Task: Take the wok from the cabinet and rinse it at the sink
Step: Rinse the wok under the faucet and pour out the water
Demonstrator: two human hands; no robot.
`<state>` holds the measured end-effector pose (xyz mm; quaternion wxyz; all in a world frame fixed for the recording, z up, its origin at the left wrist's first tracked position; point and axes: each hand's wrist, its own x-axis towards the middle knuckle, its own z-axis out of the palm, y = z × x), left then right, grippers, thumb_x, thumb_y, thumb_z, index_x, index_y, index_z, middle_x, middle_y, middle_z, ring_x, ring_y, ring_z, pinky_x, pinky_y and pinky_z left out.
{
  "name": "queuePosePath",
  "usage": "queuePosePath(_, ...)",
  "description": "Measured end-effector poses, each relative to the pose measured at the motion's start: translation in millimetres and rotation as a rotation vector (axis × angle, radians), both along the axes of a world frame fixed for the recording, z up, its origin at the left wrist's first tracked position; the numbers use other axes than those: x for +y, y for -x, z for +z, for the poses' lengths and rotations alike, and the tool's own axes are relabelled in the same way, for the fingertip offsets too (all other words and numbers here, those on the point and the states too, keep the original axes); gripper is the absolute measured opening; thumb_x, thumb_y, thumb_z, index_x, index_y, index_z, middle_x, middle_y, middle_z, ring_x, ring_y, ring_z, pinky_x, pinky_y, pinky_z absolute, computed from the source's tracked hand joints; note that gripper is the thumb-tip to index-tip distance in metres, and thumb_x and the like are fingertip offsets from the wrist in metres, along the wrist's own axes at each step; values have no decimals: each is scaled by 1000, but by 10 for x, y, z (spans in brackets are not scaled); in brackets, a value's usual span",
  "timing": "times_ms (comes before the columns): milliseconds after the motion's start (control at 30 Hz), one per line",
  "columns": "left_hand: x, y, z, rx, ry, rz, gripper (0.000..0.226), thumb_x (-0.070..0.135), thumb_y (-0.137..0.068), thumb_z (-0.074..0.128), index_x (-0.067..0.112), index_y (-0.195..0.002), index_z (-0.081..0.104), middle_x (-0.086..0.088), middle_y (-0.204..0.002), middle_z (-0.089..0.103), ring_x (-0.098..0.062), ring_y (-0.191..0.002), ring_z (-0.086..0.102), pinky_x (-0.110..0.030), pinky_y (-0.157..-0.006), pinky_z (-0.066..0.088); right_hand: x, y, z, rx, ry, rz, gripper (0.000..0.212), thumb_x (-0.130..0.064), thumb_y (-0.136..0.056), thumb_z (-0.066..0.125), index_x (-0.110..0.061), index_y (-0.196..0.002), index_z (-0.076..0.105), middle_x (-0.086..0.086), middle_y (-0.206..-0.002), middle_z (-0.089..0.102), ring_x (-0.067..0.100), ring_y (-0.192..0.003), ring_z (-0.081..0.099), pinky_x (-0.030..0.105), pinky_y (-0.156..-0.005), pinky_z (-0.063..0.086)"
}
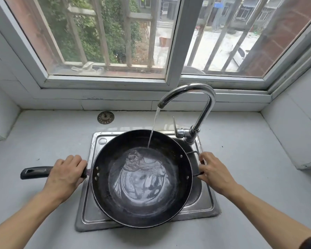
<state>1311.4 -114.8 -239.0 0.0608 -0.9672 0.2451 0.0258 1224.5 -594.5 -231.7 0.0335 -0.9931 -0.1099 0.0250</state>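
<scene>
While water runs from the faucet (196,97) into the wok (142,178) held over the sink (90,212) between your hands, your left hand (65,175) grips the long handle (34,172) with curled fingers and your right hand (214,171) curls around the loop handle (196,153).
</scene>
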Motion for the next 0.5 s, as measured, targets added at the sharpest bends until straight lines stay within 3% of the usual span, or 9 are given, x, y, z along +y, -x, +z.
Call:
queuePosePath(267,51,15,-3,56,63,37,42,23,-50,92,15,-79,63,-3,-79,57,-30,-70,56,-40,-56,44,-26,-99,134,90,-72,-42,38,-57,-70,78,-23,-83,65,-7,-111,49,13,-108,44,29,-78,50)
queuePosePath(400,93,23,-38,143,71,65,37,28,-60,88,17,-88,66,-2,-83,59,-29,-77,58,-41,-62,48,-16,-141,275,77,-140,-24,35,-53,-77,75,-26,-97,66,-7,-111,52,14,-111,46,28,-87,47)
queuePosePath(500,105,24,-100,193,77,122,27,35,-81,68,23,-104,59,3,-98,55,-23,-94,55,-40,-77,49,40,-197,360,32,-150,-44,25,-46,-85,70,-25,-98,65,-8,-106,54,14,-106,48,29,-88,46)
